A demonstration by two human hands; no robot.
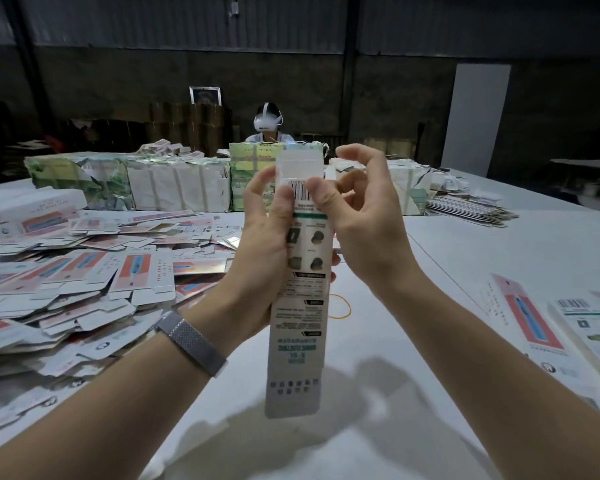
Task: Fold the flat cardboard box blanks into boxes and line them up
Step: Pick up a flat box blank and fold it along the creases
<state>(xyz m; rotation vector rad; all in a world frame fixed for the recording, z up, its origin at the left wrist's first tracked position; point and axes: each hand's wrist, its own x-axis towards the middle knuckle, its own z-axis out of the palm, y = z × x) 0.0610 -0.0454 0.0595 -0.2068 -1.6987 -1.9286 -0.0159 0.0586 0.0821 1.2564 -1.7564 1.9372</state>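
I hold a long narrow white box blank (300, 317) upright in front of me, its printed back with a barcode facing me. My left hand (262, 247) grips its left side around the middle, thumb on the front near the barcode. My right hand (357, 216) pinches the upper right edge with the thumb on the barcode panel, the other fingers curled behind the top flap (298, 164). A big heap of flat blanks (73, 282) covers the table on the left. Two folded boxes (551, 327) lie side by side at the right.
Wrapped bundles of blanks (174, 183) stand in a row across the white table (465, 244). A stack of flat blanks (471, 209) lies at the far right. A yellow rubber band (342, 308) lies behind the box. A person wearing a headset (267, 124) sits opposite.
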